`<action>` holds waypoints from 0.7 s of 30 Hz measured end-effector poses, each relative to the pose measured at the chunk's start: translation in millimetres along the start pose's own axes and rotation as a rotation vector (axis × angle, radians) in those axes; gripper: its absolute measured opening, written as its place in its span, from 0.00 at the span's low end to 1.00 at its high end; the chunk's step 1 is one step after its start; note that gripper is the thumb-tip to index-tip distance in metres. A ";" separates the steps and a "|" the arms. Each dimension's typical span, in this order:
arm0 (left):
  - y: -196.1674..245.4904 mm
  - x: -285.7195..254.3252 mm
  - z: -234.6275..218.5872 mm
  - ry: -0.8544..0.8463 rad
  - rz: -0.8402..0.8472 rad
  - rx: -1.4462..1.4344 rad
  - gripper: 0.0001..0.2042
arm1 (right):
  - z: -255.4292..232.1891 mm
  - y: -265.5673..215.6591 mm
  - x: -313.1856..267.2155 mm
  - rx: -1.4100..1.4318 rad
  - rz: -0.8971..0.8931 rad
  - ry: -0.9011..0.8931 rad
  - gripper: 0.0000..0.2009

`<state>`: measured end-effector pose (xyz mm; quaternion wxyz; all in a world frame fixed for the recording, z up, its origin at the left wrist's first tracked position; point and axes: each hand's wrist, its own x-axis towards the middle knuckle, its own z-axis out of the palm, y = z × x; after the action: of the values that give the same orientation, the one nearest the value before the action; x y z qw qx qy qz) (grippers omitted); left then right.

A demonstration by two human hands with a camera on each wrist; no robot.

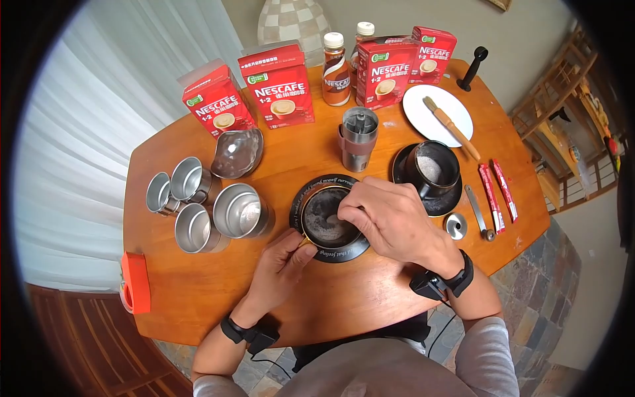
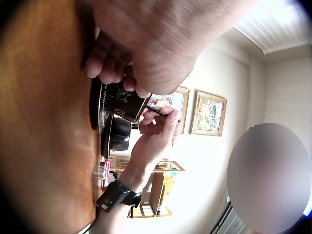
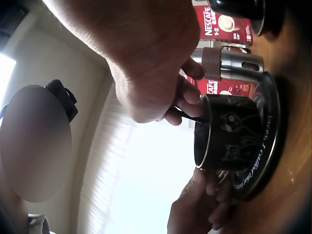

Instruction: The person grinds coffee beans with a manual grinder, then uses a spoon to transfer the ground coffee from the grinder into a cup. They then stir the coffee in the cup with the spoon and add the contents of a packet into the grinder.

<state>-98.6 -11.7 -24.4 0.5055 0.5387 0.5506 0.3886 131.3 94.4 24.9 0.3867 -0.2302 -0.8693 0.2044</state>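
A black cup (image 1: 322, 228) with a thin gold rim and cat drawings stands on a black saucer (image 1: 344, 254) with white lettering. Pale powder or residue shows inside it. My left hand (image 1: 283, 268) pinches the cup's gold handle between thumb and fingers. Over the cup's right side, my right hand (image 1: 400, 218) grips a spoon (image 3: 185, 115) by its thin dark handle; the lower end is hidden inside the cup. To the right stands a second black cup (image 1: 418, 173) on its own saucer, with whitish powder in it.
Several steel cups (image 1: 240, 210) and a dark bowl (image 1: 237, 153) stand left. A coffee grinder (image 1: 359, 137) is behind the saucer. Nescafe boxes (image 1: 281, 86) and bottles (image 1: 336, 73) line the back. A brush (image 1: 446, 122) lies across a white plate (image 1: 415, 109); stick packets (image 1: 491, 198) lie right.
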 end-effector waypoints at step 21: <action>4.2 -0.2 0.6 -0.003 -0.003 -0.026 0.11 | -0.2 -1.4 1.6 -0.043 -0.078 -0.025 0.07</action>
<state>-97.2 -11.5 -20.4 0.5140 0.5318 0.5456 0.3942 130.2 94.1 26.6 0.3783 -0.2018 -0.8866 0.1735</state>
